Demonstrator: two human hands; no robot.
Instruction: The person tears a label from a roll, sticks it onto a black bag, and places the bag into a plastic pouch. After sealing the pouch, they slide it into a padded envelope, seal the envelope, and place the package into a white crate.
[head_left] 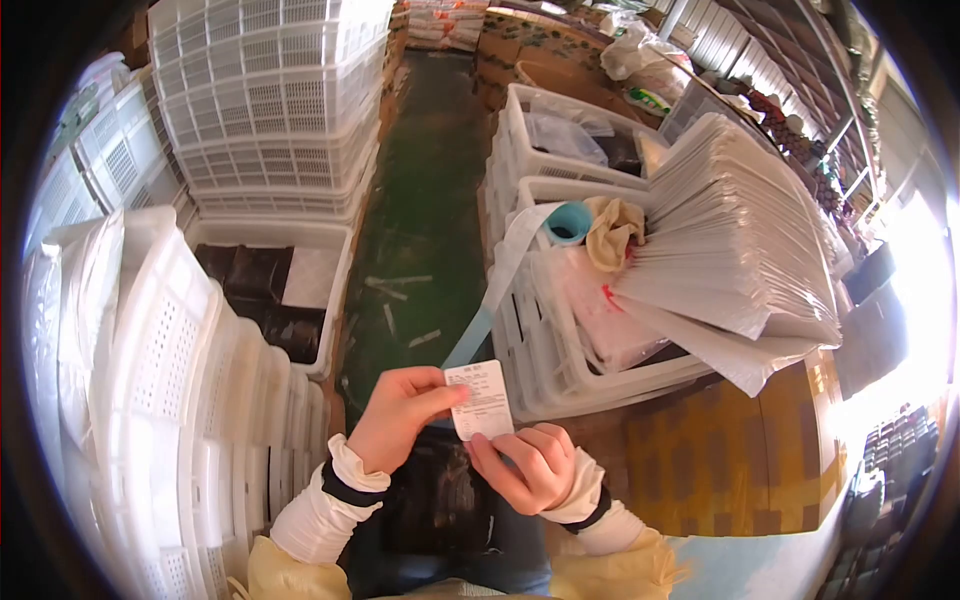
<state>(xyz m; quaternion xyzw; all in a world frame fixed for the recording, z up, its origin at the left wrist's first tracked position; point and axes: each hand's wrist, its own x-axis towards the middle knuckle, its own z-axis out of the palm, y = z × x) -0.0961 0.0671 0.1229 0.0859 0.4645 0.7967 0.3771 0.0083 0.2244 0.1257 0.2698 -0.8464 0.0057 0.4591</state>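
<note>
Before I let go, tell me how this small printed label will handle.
The label, pinched between left hand and right hand, looks paper-thin: probably very light and floppy, apt to curl. It appears joined to the backing strip, so one face may be sticky and cling to skin.

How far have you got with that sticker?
Done: the label looks pulled out from the roll on its long strip. In hand: the left hand and right hand both pinch it above the dark bag. Left: it isn't stuck on anything yet, and a stack of white sheets sits to the right.
</note>
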